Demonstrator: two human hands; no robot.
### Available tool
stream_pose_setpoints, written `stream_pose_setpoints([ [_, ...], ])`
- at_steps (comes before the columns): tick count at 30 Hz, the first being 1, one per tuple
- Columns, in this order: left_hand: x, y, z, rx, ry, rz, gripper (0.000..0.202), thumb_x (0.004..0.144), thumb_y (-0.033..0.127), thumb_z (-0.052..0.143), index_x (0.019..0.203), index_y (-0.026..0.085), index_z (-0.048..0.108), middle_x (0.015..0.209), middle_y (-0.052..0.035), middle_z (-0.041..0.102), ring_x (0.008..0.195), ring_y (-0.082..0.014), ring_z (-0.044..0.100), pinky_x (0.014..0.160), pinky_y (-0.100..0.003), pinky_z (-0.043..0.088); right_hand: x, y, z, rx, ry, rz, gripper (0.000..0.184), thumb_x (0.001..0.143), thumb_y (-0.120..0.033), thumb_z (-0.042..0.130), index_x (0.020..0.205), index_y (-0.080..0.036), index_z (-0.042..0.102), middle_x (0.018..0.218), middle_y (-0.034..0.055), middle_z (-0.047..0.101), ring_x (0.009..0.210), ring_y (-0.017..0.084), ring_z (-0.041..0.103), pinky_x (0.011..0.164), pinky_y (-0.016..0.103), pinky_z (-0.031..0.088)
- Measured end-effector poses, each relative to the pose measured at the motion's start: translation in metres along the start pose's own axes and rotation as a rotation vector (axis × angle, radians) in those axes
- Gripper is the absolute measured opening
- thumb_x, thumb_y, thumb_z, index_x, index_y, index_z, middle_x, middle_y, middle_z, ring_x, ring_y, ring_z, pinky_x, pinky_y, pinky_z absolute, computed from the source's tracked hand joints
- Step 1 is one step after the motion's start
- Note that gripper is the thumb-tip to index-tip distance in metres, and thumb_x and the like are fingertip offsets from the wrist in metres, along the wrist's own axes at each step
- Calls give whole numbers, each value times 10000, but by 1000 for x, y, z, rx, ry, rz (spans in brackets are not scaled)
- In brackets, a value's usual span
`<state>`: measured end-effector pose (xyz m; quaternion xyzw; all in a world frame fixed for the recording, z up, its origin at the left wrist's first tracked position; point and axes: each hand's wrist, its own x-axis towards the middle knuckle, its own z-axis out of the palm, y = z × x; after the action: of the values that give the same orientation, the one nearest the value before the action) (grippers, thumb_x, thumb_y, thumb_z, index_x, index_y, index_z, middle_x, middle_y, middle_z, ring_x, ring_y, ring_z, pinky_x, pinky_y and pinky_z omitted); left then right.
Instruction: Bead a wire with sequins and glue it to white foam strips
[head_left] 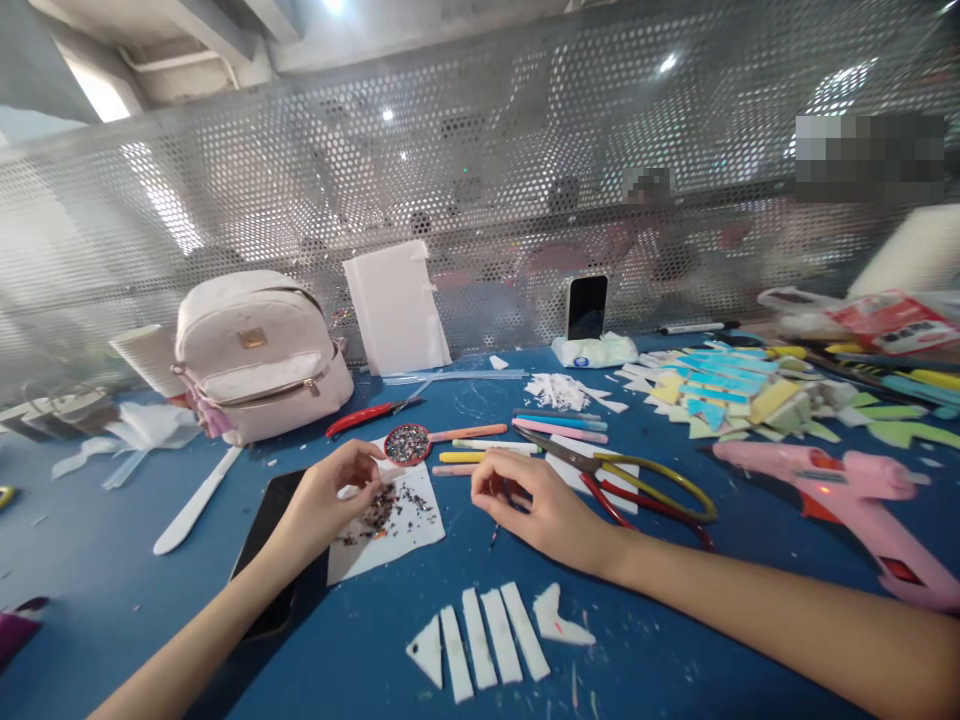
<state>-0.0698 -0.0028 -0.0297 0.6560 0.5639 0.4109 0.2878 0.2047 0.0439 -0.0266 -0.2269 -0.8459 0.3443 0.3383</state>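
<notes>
My left hand (341, 490) is bent over a white paper sheet (420, 530), its thumb and fingertips close together beside loose dark glitter flakes (382, 508). What those fingertips hold, if anything, is too small to tell. My right hand (529, 500) is curled with thumb and fingers together, right of the sheet; a thin, dark-tipped bit (493, 537) shows just below it, and I cannot tell whether it is held. A round red-rimmed dish of glitter (407, 444) sits behind the sheet. Nearest me, white foam pieces (491, 638) lie in a fish shape with an eye dot.
Scissors (652, 480) and several markers (562, 422) lie behind my right hand. A pink glue gun (840, 500) rests at right, before colored scraps (727, 390). A black phone (277, 560) lies under my left forearm; a white backpack (259, 350) stands behind.
</notes>
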Motion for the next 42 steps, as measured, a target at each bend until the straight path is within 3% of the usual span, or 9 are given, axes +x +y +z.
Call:
stream_pose_setpoints([
  [8, 4, -11, 0, -192, 49, -119, 222, 686, 202, 733, 879, 140, 642, 656, 1, 667, 570, -132, 631, 597, -244, 516, 0, 1, 0, 3, 0, -11, 93, 864, -107, 545, 815, -182, 570, 789, -8, 564, 636, 106, 489, 579, 229, 395],
  [14, 1, -3, 6, -235, 70, -115, 286, 642, 157, 763, 911, 147, 665, 604, 52, 591, 552, -112, 602, 614, -241, 527, 0, 1, 0, 2, -1, -5, 92, 865, -113, 542, 812, -183, 570, 792, -5, 566, 639, 109, 495, 579, 232, 402],
  [19, -15, 17, 28, -300, 47, -99, 245, 697, 135, 728, 930, 175, 661, 628, 54, 563, 555, -100, 563, 549, -202, 501, 1, -4, 0, 5, 31, -17, 100, 870, -119, 530, 796, -180, 559, 763, -5, 560, 614, 104, 478, 559, 228, 392],
  [23, -32, 30, 52, -348, 18, -97, 235, 701, 108, 721, 918, 178, 665, 690, 28, 601, 674, -126, 627, 682, -231, 540, -2, -7, 0, 30, 80, -78, 99, 867, -122, 526, 790, -180, 547, 758, -1, 559, 622, 107, 473, 560, 232, 392],
  [27, -39, 33, 64, -404, 7, -87, 208, 682, 82, 719, 852, 179, 649, 773, 13, 625, 675, -129, 661, 724, -260, 554, -6, -5, 1, 24, 74, -184, 97, 868, -127, 536, 788, -181, 543, 739, -3, 553, 634, 110, 473, 573, 240, 394],
  [34, -39, 28, 65, -503, 22, -174, 224, 655, 66, 742, 824, 177, 647, 710, 35, 632, 664, -115, 675, 714, -225, 551, -6, -1, 3, -16, 27, -268, 82, 873, -129, 538, 813, -185, 548, 724, -3, 562, 647, 124, 479, 620, 278, 414],
  [42, -39, 28, 63, -493, -5, -245, 239, 637, 124, 777, 819, 177, 632, 669, 11, 658, 674, -180, 712, 711, -297, 576, -6, -1, 1, -17, 49, -253, 93, 876, -131, 536, 809, -195, 546, 724, -5, 563, 632, 119, 477, 608, 273, 412],
])
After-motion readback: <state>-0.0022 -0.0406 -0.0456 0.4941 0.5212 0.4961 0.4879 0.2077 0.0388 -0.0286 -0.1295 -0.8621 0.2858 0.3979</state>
